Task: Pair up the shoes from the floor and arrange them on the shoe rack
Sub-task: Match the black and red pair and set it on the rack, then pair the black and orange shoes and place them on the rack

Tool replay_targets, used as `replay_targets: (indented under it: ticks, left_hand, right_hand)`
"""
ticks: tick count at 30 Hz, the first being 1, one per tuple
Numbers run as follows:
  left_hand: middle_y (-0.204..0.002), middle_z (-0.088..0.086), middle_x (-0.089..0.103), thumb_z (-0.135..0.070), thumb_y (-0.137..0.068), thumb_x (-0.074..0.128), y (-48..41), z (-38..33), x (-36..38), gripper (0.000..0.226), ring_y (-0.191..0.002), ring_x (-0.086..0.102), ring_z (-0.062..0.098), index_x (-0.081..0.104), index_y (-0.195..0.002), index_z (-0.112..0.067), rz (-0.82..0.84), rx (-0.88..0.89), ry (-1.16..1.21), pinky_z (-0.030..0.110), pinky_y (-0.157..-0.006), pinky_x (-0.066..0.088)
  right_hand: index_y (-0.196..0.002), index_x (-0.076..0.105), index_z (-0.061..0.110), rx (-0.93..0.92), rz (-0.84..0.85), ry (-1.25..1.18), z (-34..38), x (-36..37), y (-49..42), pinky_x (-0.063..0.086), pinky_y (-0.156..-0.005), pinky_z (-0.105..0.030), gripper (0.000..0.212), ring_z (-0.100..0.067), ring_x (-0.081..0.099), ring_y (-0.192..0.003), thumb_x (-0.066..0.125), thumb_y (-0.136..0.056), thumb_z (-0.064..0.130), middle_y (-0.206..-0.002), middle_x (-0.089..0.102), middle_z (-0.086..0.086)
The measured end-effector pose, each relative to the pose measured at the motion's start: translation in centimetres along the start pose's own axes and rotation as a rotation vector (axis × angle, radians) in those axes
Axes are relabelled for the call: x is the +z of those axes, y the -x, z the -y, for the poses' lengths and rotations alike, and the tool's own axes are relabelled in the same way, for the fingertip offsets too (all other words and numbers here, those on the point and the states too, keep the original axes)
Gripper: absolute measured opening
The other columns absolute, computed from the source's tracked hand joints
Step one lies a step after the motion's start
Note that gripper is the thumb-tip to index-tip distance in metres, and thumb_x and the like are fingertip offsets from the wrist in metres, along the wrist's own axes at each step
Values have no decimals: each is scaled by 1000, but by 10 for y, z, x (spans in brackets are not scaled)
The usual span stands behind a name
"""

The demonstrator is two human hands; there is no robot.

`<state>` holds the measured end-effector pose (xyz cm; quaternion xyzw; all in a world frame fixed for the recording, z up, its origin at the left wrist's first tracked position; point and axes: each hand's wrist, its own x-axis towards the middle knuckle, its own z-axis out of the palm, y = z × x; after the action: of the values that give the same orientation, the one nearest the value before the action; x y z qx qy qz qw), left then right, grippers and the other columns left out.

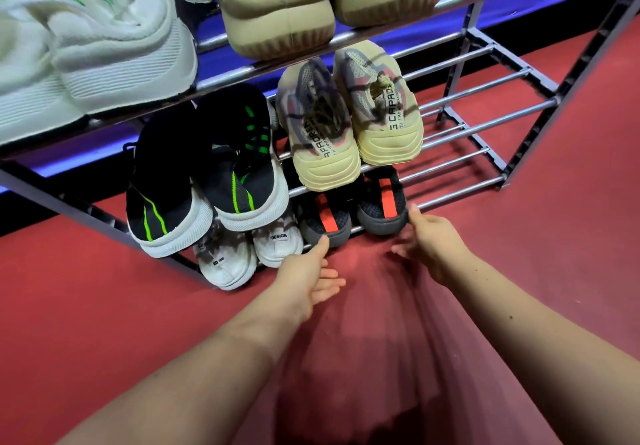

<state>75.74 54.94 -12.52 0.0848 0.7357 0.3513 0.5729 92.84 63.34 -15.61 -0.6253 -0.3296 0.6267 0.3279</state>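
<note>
On rack, bottom-tier shoes sit, seemingly, directly below middle-tier shoes.

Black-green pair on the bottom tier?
No, the black-green pair sits one level above the white pair on the bottom tier.

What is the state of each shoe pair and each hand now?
Red-striped pair, on lowest tier, side by side.
White pair, on lowest tier, side by side.
Black-green pair, on middle tier, heels outward.
Patterned beige pair, on middle tier, heels outward.
Left hand, open, empty.
Right hand, open, empty.
</note>
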Motion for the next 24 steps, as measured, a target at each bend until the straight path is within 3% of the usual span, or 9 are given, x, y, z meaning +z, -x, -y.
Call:
replay_targets:
  ticks: [3, 6, 11, 17, 22, 24]
  left_hand:
    - [-73, 8, 62, -36, -90, 59, 14, 5, -20, 28, -51, 62, 14, 57, -84, -8, 2, 65, -118, 20, -44, 45]
    - [-60, 4, 55, -26, -90, 59, 28, 8, -49, 21, -39, 52, 11, 55, -78, -9, -16, 111, -160, 19, -40, 35]
    - [-58, 7, 54, -18, -90, 60, 52, 18, -113, 19, -33, 48, 11, 53, -74, -10, -68, 183, -232, 16, -36, 30]
    - [-49, 3, 52, -18, -89, 62, 95, 22, -234, 23, -33, 48, 11, 53, -68, -12, -230, 239, -323, 14, -36, 31]
    - [-56, 5, 56, -17, -88, 63, 131, 19, -347, 21, -40, 50, 14, 56, -69, -12, -282, 279, -356, 16, -40, 36]
    - [-59, 7, 59, -18, -87, 64, 143, 18, -392, 20, -41, 51, 15, 57, -71, -10, -297, 292, -367, 17, -39, 37]
  right_hand:
    - [-66, 50, 9, -23, -18, 282, -13, -3, 15, 54, -50, -33, 31, -27, 59, -45, 54, -93, 24, -64, 57, -19]
    - [-64, 52, 9, -42, 204, 541, -25, 10, 37, 40, -44, -24, 26, -24, 55, -42, 55, -89, 10, -59, 60, -17]
    - [-63, 51, 12, -174, 524, 739, -20, 67, 63, 39, -43, -23, 31, -15, 55, -41, 59, -91, 19, -58, 60, -7]
    - [-60, 52, 16, -284, 836, 958, -11, 159, 118, 40, -50, -22, 33, -25, 58, -54, 62, -89, 25, -71, 67, -28]
    - [-57, 54, 21, -400, 997, 1121, -4, 243, 185, 47, -55, -35, 35, -25, 55, -55, 61, -89, 30, -65, 66, -16]
    - [-57, 57, 22, -434, 1040, 1180, 4, 273, 208, 45, -55, -33, 34, -23, 53, -54, 62, -88, 33, -57, 64, -7]
